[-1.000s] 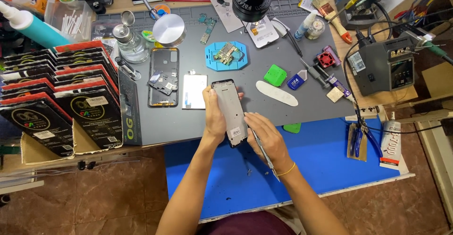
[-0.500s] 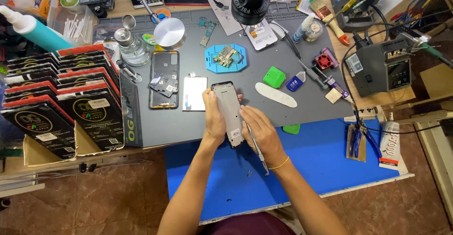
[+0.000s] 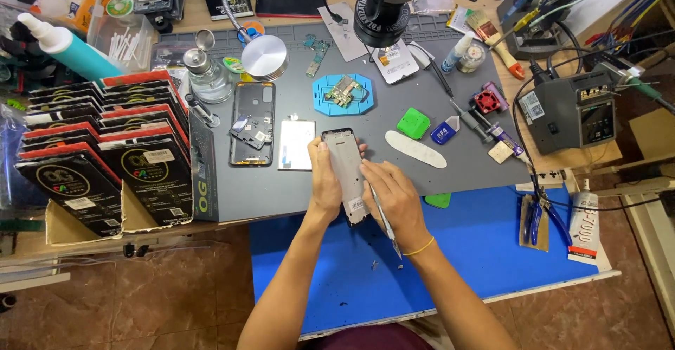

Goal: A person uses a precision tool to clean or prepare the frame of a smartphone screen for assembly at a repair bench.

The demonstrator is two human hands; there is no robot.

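Note:
My left hand (image 3: 324, 180) grips the left edge of an open grey phone frame (image 3: 346, 164) that lies lengthwise on the dark grey work mat (image 3: 464, 167). My right hand (image 3: 391, 197) rests on the frame's right side and holds thin metal tweezers (image 3: 385, 224), their tail pointing down toward me. A white rectangular panel (image 3: 296, 145) lies just left of the frame. Further left lies a black phone back housing (image 3: 252, 123). A circuit board sits on a blue round holder (image 3: 342, 94) above the frame.
A cardboard box of black-and-red packets (image 3: 98, 153) stands at the left. A microscope head (image 3: 383, 5) hangs over the mat's top. A grey soldering station (image 3: 571, 111) is at the right, with blue pliers (image 3: 538, 216) and a glue tube (image 3: 583, 223) on the blue surface (image 3: 485, 251).
My right hand has slid slightly left and up along the phone frame with the tweezers. My left hand keeps its grip on the frame.

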